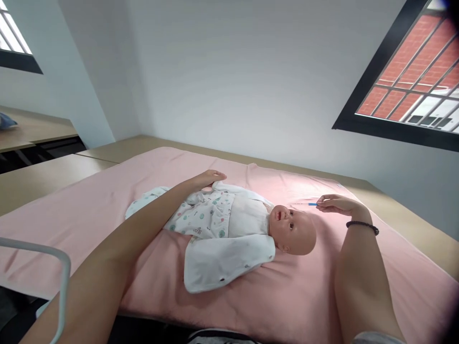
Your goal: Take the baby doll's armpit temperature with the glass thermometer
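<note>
A baby doll [292, 231] lies on its back on a pink sheet [279, 296], head toward the right. It wears patterned trousers [202, 215], and its white top is spread open at the near side [224, 263]. My left hand [210, 178] reaches over the doll's legs to its far side. Its fingers are closed at the edge of the far white sleeve [224, 185]; the grip is partly hidden. Beyond the doll's head, my right hand [335, 204] pinches the blue end of a slim, thermometer-like stick [312, 204]. The stick's thin, clear part points left above the sheet.
Wooden tabletop [405, 205] shows around the sheet, against a white wall [244, 86]. A barred window [412, 71] is at the right. At the lower left, a pale curved bar [64, 282] stands close to my left arm. Another table [39, 124] is farther left.
</note>
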`<state>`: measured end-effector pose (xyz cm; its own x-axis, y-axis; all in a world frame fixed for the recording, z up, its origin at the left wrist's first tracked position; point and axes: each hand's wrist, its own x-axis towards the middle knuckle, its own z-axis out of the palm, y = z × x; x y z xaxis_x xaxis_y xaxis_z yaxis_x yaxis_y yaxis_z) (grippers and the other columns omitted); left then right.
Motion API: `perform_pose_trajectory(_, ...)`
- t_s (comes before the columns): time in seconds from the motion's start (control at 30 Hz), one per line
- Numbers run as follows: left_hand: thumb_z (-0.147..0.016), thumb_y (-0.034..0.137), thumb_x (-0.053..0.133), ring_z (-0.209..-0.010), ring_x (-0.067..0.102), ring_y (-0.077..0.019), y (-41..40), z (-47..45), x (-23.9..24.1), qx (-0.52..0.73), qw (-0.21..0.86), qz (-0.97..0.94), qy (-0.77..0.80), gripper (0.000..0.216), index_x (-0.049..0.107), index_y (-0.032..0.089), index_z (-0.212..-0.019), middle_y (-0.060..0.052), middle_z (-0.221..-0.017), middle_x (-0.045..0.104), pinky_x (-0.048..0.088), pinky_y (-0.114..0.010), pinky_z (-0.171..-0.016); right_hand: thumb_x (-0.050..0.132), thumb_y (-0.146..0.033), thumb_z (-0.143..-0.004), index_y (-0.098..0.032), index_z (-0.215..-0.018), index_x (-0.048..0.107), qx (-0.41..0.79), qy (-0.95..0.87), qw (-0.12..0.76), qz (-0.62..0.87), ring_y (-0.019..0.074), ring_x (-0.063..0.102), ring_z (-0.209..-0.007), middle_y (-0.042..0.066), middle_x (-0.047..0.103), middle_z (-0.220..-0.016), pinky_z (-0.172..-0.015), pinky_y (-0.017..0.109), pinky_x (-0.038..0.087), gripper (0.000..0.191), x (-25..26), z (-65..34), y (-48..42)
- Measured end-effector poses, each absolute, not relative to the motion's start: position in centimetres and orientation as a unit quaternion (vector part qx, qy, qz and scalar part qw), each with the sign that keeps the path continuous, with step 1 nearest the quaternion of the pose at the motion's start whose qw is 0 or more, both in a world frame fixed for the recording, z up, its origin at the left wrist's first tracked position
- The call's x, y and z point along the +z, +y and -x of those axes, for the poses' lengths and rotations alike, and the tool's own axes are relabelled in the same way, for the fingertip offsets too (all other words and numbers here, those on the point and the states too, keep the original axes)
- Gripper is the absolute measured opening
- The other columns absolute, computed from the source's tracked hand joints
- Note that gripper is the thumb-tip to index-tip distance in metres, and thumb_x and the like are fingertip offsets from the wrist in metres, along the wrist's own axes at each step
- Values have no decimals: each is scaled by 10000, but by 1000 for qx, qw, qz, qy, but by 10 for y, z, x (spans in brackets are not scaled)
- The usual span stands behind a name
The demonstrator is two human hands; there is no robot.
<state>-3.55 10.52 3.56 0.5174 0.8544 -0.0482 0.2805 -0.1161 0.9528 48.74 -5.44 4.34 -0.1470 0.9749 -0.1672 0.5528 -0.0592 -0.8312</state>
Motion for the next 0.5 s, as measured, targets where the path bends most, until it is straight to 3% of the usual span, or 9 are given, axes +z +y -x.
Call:
perform_pose_trajectory(0.1, -630, 512, 854, -851, 627, -203, 95, 37, 43, 214, 506, -698, 459, 718, 634, 191, -1232, -113, -1103, 693, 427, -257, -625, 786, -270, -760, -204, -742, 783, 422, -639, 218, 605, 236, 726, -708, 116, 757, -790, -596, 297, 584, 68, 46, -489, -56)
perform_pose_trajectory(0.17, -604, 446, 866, -1032, 629, -243, 91, 38, 46, 203, 488, -705, 473, 815, 581, 250, -1342, -152, -1383, 593, 450, -243, -665, 791, -233, -738, -191, -706, 774, 424, -643, 191, 608, 218, 710, -631, 105, 743, -717, -534, 277, 559, 55, 54, -486, -51)
perform_pose_trajectory(0.23, -600, 402, 857, -1141, 606, -271, 90, 39, 48, 195, 477, -717, 469, 868, 543, 300, -1403, -154, -1502, 503, 467, -242, -709, 787, -216, -740, -177, -753, 782, 418, -648, 182, 610, 200, 707, -626, 109, 749, -740, -515, 258, 545, 41, 63, -477, -41)
perform_pose_trajectory(0.33, -637, 372, 814, -1191, 578, -283, 92, 40, 48, 184, 467, -752, 427, 759, 603, 327, -1365, -107, -1501, 511, 473, -244, -725, 792, -246, -752, -191, -956, 788, 407, -657, 195, 604, 165, 723, -768, 103, 767, -970, -596, 225, 561, 212, 75, -445, -24)
perform_pose_trajectory(0.4, -677, 385, 776, -1164, 575, -275, 95, 41, 46, 189, 462, -773, 392, 626, 676, 310, -1290, -81, -1408, 578, 469, -240, -712, 755, -306, -809, -244, -1141, 747, 424, -670, 190, 578, 160, 705, -997, 76, 722, -1195, -784, 236, 583, 338, 79, -415, -13)
perform_pose_trajectory(0.5, -701, 408, 766, -1014, 598, -245, 100, 43, 43, 217, 469, -773, 368, 545, 735, 262, -1224, -77, -1163, 674, 470, -258, -728, 701, -368, -874, -271, -1310, 662, 500, -684, 113, 518, 203, 658, -1154, 80, 700, -1238, -971, 338, 554, 449, 75, -372, -2)
